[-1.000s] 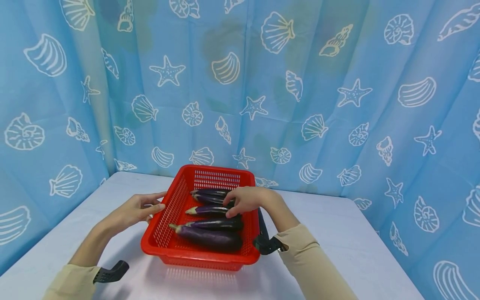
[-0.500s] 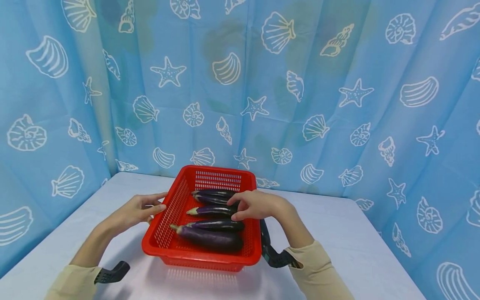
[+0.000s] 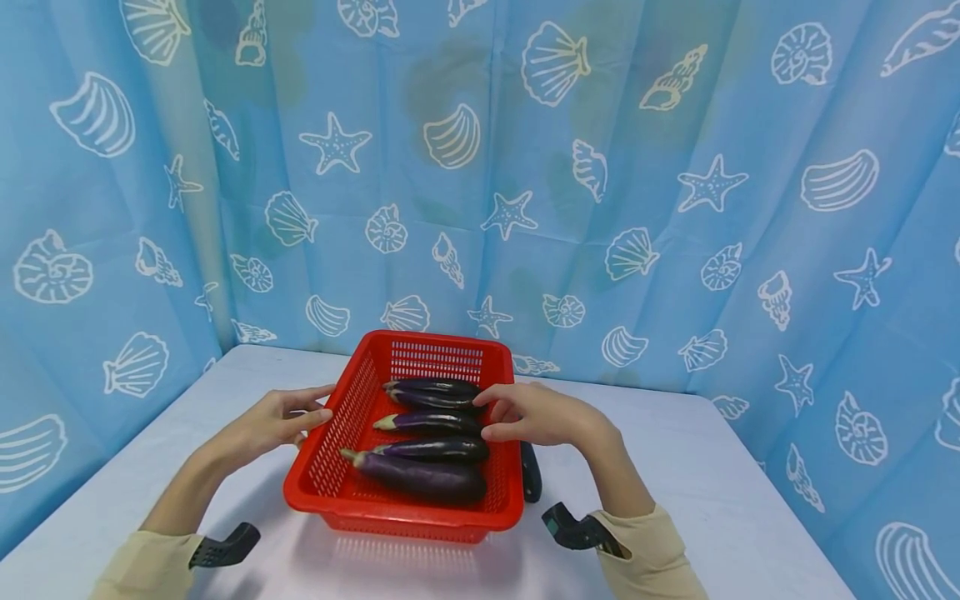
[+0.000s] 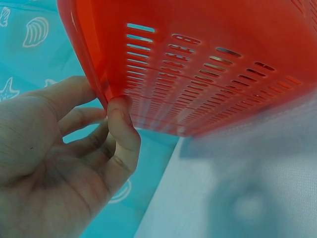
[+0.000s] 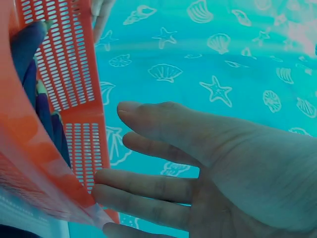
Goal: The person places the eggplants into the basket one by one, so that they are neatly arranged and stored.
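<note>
A red slotted plastic basket (image 3: 333, 502) stands on the white table and holds several dark purple eggplants (image 3: 423, 475), lying side by side with pale stem ends to the left. My left hand (image 3: 270, 425) holds the basket's left rim; in the left wrist view, its fingers (image 4: 124, 134) and thumb meet around the red edge. Over the right rim hangs my right hand (image 3: 551, 414), fingers loosely extended and nothing in them, fingertips close by the eggplants' right ends. Another eggplant (image 3: 531, 472) lies on the table just outside the basket's right wall, partly hidden by it.
Behind the white table (image 3: 675, 500) hangs a blue curtain (image 3: 555, 183) printed with shells and starfish. Black wrist mounts (image 3: 225, 546) stick out from both beige sleeves. The basket stands near the table's back edge.
My right hand has drawn back to the right, from above the eggplants to the basket's right rim, uncovering their right ends. The left hand and the basket stay nearly still.
</note>
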A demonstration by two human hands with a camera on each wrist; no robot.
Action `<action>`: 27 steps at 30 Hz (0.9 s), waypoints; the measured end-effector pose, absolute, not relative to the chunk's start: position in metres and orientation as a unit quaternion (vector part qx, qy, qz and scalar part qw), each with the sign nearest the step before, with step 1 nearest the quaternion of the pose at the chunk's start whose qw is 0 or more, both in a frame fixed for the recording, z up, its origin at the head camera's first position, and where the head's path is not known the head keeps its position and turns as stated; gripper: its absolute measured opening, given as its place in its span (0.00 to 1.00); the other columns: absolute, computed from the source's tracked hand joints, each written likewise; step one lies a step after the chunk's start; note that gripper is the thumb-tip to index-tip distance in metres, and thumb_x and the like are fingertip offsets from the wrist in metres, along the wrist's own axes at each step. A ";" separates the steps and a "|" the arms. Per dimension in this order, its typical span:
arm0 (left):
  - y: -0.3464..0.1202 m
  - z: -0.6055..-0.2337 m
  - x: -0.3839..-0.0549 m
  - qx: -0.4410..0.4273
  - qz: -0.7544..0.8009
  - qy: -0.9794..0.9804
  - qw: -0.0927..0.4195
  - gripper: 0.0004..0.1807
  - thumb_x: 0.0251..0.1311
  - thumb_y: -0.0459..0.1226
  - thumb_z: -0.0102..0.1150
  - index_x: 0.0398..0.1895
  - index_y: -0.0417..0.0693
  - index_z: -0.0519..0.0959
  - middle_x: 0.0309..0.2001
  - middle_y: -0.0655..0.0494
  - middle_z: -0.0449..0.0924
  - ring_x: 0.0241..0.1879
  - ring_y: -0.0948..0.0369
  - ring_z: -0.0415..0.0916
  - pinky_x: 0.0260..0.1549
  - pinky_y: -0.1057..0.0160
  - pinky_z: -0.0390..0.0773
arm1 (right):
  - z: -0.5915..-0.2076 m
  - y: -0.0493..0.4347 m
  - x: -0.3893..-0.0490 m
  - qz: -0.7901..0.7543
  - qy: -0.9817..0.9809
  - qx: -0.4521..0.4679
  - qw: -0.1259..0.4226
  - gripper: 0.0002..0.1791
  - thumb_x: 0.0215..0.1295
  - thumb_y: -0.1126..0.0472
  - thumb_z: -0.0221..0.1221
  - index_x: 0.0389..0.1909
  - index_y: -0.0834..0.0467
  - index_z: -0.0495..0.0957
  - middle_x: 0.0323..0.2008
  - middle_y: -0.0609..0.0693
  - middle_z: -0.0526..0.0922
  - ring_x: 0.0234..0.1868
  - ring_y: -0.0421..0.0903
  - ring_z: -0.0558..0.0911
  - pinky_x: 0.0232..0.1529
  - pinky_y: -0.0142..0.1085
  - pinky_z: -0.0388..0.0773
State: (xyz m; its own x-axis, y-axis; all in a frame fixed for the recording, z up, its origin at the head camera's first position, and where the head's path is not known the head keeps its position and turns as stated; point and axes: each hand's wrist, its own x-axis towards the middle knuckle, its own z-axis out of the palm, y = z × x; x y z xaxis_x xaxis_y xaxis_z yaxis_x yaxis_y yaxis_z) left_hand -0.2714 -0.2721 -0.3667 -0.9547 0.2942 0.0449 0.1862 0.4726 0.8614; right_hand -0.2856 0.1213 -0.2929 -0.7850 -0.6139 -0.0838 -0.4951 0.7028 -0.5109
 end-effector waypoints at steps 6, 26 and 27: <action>-0.272 -0.367 -0.272 0.140 0.494 0.857 0.056 0.39 0.65 0.49 0.59 0.75 0.46 0.59 0.55 0.43 0.82 0.46 0.55 0.82 0.44 0.55 0.84 | -0.296 0.134 -0.279 -0.253 0.913 -0.303 0.098 0.26 0.61 0.53 0.66 0.60 0.50 0.74 0.46 0.49 0.84 0.47 0.46 0.82 0.43 0.41 0.85; -0.271 -0.367 -0.272 0.140 0.493 0.857 0.057 0.39 0.66 0.49 0.59 0.75 0.45 0.59 0.56 0.42 0.82 0.45 0.55 0.82 0.44 0.56 0.84 | -0.313 0.161 -0.276 -0.296 0.897 -0.315 0.088 0.28 0.63 0.51 0.64 0.63 0.54 0.72 0.50 0.53 0.83 0.51 0.49 0.82 0.46 0.42 0.85; -0.271 -0.367 -0.272 0.139 0.492 0.857 0.057 0.39 0.66 0.49 0.59 0.75 0.45 0.59 0.56 0.43 0.82 0.45 0.55 0.82 0.44 0.56 0.84 | -0.313 0.162 -0.276 -0.295 0.898 -0.314 0.087 0.28 0.63 0.51 0.64 0.63 0.54 0.73 0.50 0.53 0.83 0.51 0.49 0.82 0.45 0.42 0.85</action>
